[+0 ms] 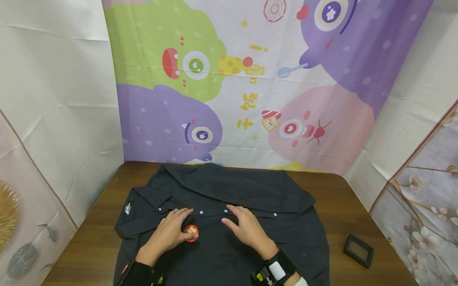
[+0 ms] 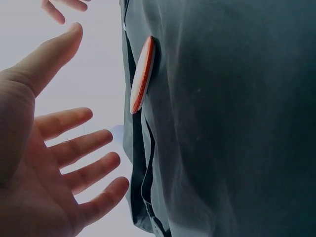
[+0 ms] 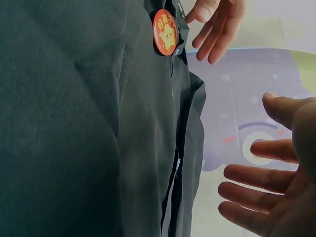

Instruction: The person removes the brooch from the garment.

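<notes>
A dark button-up shirt (image 1: 214, 254) lies spread on the table, with small pale buttons along its placket. On its left side sits a round red badge (image 1: 191, 229) with a yellow star character; the left wrist view shows the badge (image 2: 142, 75) edge-on against the cloth. My left hand (image 1: 171, 229) hovers beside the badge, its fingers spread and relaxed. In the left wrist view, that hand (image 2: 54, 153) is apart from the cloth and holds nothing. My right hand (image 1: 247, 229) is over the shirt's right half, fingers extended; the right wrist view shows this hand (image 3: 271, 177) holding nothing too.
A small black frame-like box (image 1: 358, 250) stands on the brown wooden table (image 1: 375, 222) to the right of the shirt. Behind the table hangs a cartoon-printed cloth (image 1: 247, 79). Pale fabric walls (image 1: 61, 79) close in both sides.
</notes>
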{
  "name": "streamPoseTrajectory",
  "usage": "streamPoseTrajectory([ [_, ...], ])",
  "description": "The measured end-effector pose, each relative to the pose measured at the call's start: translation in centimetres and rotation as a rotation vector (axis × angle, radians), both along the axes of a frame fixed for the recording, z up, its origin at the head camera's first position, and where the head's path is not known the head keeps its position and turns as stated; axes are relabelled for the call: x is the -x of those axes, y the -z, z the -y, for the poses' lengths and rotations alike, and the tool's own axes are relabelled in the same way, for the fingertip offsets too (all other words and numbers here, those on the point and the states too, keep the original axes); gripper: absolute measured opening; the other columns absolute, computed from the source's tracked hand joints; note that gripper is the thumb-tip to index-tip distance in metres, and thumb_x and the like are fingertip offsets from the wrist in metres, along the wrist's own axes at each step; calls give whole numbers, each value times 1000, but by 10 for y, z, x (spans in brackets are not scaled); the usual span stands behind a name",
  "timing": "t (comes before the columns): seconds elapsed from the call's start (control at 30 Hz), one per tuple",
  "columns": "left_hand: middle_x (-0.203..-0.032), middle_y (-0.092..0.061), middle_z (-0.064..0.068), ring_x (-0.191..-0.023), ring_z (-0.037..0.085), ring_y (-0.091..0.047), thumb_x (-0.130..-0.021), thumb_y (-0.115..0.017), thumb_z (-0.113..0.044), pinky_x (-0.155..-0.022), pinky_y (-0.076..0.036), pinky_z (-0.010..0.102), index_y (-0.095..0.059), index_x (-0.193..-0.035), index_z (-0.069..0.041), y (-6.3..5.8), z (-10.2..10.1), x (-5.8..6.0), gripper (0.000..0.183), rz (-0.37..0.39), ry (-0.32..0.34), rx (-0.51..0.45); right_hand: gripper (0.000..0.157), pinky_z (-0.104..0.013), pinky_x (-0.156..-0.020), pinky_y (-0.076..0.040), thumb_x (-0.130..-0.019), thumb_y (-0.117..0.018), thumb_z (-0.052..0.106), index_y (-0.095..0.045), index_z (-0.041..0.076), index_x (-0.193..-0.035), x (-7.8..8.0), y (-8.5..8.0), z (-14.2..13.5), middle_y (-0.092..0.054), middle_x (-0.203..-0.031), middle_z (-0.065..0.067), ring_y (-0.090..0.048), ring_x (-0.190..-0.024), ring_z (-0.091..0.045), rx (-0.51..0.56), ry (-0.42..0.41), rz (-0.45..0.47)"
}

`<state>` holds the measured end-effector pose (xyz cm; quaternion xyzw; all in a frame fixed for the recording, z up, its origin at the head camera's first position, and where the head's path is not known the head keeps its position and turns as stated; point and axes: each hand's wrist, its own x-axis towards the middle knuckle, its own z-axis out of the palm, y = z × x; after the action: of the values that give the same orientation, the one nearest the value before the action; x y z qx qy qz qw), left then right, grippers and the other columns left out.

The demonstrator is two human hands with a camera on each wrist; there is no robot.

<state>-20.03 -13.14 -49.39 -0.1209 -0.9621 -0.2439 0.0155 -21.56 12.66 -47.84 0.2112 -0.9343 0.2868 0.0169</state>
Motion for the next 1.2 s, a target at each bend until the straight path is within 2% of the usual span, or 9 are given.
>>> streamPoseTrajectory([
  [0.37, -137, -56, 17, -130, 46, -46, -70, -85, -43, -97, -41, 68, -57, -134, -9, 2, -1, -2, 78, 13, -4, -3, 51, -50, -101, -48, -95, -58, 44, -57, 12, -136, 0, 5, 7, -63, -130, -11, -58, -122, -28, -23, 1, -52],
  [0.57, -136, -58, 15, -128, 41, -49, -69, -84, -45, -96, -42, 64, -58, -133, -10, 1, -1, -2, 77, -21, -10, 23, 50, -48, -100, -49, -95, -59, 42, -58, 10, -134, 1, 7, 10, -64, -128, -11, -60, -120, -27, -26, -9, -84],
  [0.73, -136, -58, 14, -126, 35, -50, -70, -84, -46, -94, -42, 60, -59, -132, -10, 0, 0, -2, 76, -49, -18, 43, 52, -47, -102, -48, -95, -59, 42, -56, 10, -136, 1, 5, 12, -63, -130, -11, -58, -122, -28, -22, -21, -54],
  [1.2, -138, -56, 17, -131, 43, -46, -70, -84, -43, -98, -40, 65, -57, -134, -10, 1, -1, -3, 77, 13, -29, 33, 53, -46, -103, -48, -96, -58, 43, -55, 12, -138, 1, 4, 17, -62, -132, -11, -57, -124, -27, -20, -30, -29],
])
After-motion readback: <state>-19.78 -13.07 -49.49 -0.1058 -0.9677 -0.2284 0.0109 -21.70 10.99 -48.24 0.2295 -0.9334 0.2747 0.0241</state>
